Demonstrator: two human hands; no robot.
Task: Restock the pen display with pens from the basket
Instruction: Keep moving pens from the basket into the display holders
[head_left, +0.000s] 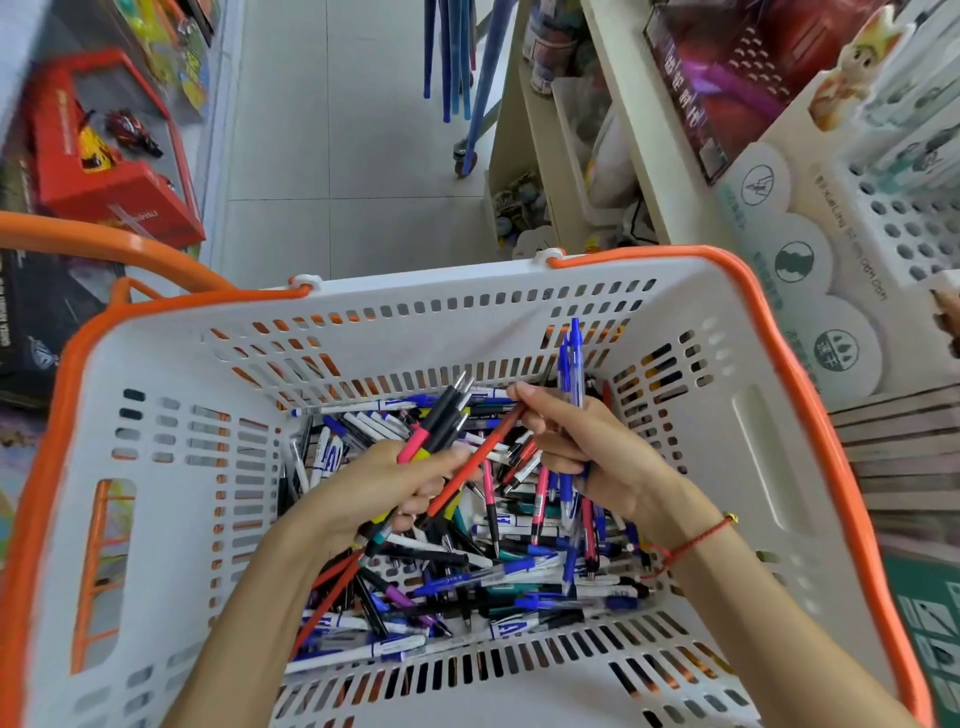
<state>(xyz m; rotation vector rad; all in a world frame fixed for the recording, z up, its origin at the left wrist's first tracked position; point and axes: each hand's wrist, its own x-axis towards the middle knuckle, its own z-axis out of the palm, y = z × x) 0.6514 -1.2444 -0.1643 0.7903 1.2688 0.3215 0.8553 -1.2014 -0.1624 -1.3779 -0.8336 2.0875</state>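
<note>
A white basket (171, 519) with an orange rim fills the lower view, and several loose pens (498, 577) in blue, black, red and white lie on its bottom. My left hand (384, 488) grips a bundle of black and pink pens (441, 421) above the pile. My right hand (587, 447) holds upright blue pens (571, 364) and pinches the top end of an orange-red pen (488, 452) that slants down past my left hand. The white pen display (904, 228) with rows of holes stands at the right edge.
An orange basket handle (104, 244) arcs at the left. Red toy boxes (104, 156) sit on the left shelf. A cream shelf unit (571, 156) with goods stands at the upper right. Blue trolley legs (467, 78) stand on the grey tiled floor (337, 156).
</note>
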